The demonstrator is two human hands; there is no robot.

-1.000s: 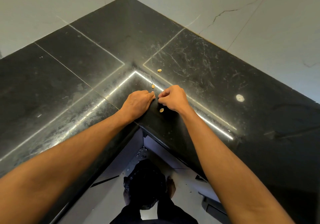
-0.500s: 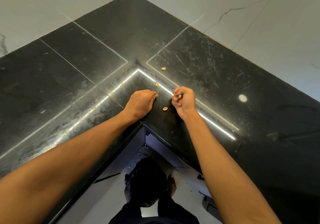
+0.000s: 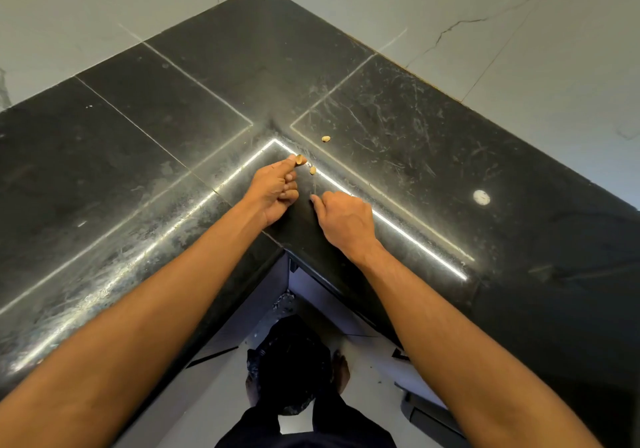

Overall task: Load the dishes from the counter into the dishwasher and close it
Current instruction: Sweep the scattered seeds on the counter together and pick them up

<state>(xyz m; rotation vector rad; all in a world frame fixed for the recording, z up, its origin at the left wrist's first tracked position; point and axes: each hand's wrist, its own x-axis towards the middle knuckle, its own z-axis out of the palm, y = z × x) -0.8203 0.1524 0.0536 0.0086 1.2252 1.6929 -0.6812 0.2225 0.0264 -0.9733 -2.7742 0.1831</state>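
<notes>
No dishes and no dishwasher are in view. The black stone counter [image 3: 173, 142] forms an inner corner in front of me. My left hand [image 3: 275, 191] pinches a small tan food scrap [image 3: 300, 160] between thumb and forefinger just above the counter. A second scrap [image 3: 312, 170] lies right beside it, and a third scrap [image 3: 325, 138] lies farther back. My right hand [image 3: 346, 219] rests on the counter close to the left hand, back up and fingers curled, with one fingertip touching the stone. Whatever is under its fingers is hidden.
White marble walls [image 3: 519, 49] close the counter at the back on both sides. A small white round spot [image 3: 481, 197] sits on the counter to the right. Below the counter edge is a light floor with a dark round object [image 3: 294, 361] by my feet.
My left hand has moved forward and picked up a scrap. My right hand, which pinched a scrap half a second ago, has turned palm down onto the counter, covering where another scrap lay.
</notes>
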